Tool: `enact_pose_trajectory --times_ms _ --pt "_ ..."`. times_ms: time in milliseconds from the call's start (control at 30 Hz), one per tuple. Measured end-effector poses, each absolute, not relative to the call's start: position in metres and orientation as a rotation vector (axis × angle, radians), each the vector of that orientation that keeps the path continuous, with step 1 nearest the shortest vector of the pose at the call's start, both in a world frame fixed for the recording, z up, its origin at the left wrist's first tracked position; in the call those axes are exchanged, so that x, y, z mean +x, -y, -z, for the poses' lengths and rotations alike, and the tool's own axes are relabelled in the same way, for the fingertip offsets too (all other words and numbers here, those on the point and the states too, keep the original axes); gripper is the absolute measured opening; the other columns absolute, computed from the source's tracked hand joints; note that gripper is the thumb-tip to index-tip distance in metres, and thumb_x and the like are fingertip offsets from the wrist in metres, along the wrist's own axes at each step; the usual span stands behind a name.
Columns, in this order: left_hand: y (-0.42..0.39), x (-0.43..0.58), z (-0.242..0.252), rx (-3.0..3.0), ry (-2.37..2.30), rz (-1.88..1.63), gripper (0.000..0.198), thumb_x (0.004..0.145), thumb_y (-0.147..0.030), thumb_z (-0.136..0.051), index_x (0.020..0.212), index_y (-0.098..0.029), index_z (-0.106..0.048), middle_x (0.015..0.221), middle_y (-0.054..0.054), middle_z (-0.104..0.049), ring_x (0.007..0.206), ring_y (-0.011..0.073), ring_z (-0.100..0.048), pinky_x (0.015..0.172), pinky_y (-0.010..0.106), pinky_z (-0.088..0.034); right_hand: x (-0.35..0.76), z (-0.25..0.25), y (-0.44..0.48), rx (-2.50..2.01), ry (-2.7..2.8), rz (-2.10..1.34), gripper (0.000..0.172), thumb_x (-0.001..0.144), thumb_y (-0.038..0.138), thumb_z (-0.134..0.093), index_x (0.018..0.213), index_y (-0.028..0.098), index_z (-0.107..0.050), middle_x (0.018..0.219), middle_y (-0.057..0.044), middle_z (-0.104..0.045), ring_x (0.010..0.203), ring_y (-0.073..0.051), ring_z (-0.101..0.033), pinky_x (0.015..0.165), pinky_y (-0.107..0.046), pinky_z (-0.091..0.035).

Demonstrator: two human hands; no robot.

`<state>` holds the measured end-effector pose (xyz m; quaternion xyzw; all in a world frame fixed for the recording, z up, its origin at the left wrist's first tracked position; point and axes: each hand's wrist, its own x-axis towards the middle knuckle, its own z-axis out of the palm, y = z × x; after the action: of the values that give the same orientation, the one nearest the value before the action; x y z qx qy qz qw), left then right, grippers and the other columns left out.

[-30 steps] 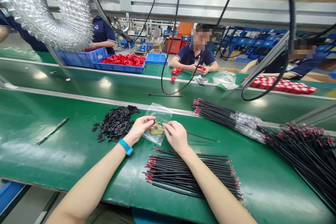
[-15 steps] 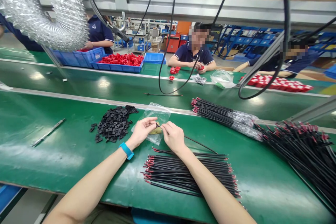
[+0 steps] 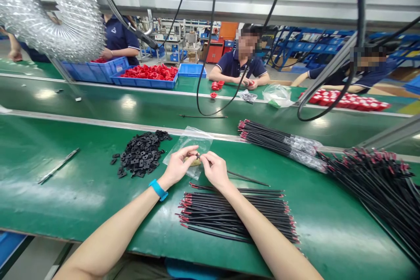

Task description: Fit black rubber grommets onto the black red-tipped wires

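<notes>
My right hand (image 3: 215,170) pinches a black cable (image 3: 249,179) close to one end, and the rest of it trails to the right above the green bench. Opposite it, the thumb and fingers of my left hand (image 3: 179,164) close on a small dark piece (image 3: 197,156) at the cable's end; its exact shape is too small to make out. Under both hands lies a clear plastic bag (image 3: 197,135) with something yellowish (image 3: 193,161) on or in it. A row of black cables with red ends (image 3: 223,214) lies below my right forearm. Left of my hands is a heap of flat black plastic pieces (image 3: 139,155).
Wrapped cable bundles (image 3: 278,142) and a large loose pile of cables (image 3: 377,188) occupy the right side. A thin metallic tool (image 3: 59,166) rests at left. Beyond the metal rail, co-workers sit by blue trays of red parts (image 3: 144,82). Black cords (image 3: 198,83) hang in front.
Both hands stay together at the same spot, with a slight shift of the left fingers. The trailing cable has dipped a little. The whole view has moved slightly.
</notes>
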<state>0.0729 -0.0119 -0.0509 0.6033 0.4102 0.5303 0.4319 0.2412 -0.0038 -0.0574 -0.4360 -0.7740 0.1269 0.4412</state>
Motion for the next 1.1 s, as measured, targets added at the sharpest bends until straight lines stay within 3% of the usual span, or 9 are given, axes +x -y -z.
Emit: enact_pose_trajectory --times_ms 300,500,667,833,1100 --pt "0.017 0.077 0.045 1.528 -1.038 -1.352 0.034 0.083 -0.025 -0.064 0.117 -0.022 -0.068 0.104 0.007 -0.069 0.095 0.0198 -0.063 0.093 0.032 -0.048 0.239 0.055 0.004 -1.057 1.902 -0.375 0.037 0.098 0.032 -0.044 0.07 0.019 -0.065 0.062 0.0 -0.053 0.058 -0.012 -0.052 0.057 -0.023 -0.038" --pt "0.015 0.072 0.038 1.55 -1.034 -1.353 0.04 0.082 -0.024 -0.066 0.122 -0.022 -0.064 0.103 0.006 -0.069 0.096 0.0193 -0.063 0.097 0.031 -0.046 0.237 0.052 0.005 -1.029 1.871 -0.39 0.033 0.098 0.032 -0.045 0.077 0.019 -0.067 0.068 -0.001 -0.058 0.063 -0.013 -0.055 0.061 -0.023 -0.042" --pt "0.012 0.068 0.039 1.532 -0.977 -1.347 0.045 0.08 -0.028 -0.069 0.124 -0.02 -0.062 0.11 0.009 -0.066 0.098 0.0203 -0.062 0.094 0.032 -0.047 0.241 0.051 0.002 -0.983 1.887 -0.276 0.025 0.098 0.027 -0.047 0.088 0.02 -0.069 0.081 -0.004 -0.065 0.073 -0.014 -0.061 0.07 -0.024 -0.046" --pt "0.007 0.069 0.045 1.341 -0.962 -1.304 0.046 0.08 -0.037 -0.069 0.12 -0.015 -0.063 0.089 0.007 -0.067 0.082 0.0174 -0.063 0.08 0.029 -0.05 0.243 0.052 0.001 -0.965 1.952 -0.128 0.02 0.097 0.025 -0.051 0.091 0.02 -0.069 0.082 -0.005 -0.066 0.077 -0.015 -0.062 0.071 -0.025 -0.047" --pt "0.008 0.069 0.045 1.272 -0.9 -1.256 0.056 0.073 -0.027 -0.077 0.125 -0.016 -0.058 0.095 0.006 -0.065 0.088 0.0153 -0.062 0.085 0.027 -0.05 0.247 0.054 -0.002 -1.008 2.075 -0.004 0.029 0.1 0.027 -0.044 0.089 0.019 -0.069 0.081 -0.006 -0.064 0.078 -0.017 -0.059 0.071 -0.027 -0.045"
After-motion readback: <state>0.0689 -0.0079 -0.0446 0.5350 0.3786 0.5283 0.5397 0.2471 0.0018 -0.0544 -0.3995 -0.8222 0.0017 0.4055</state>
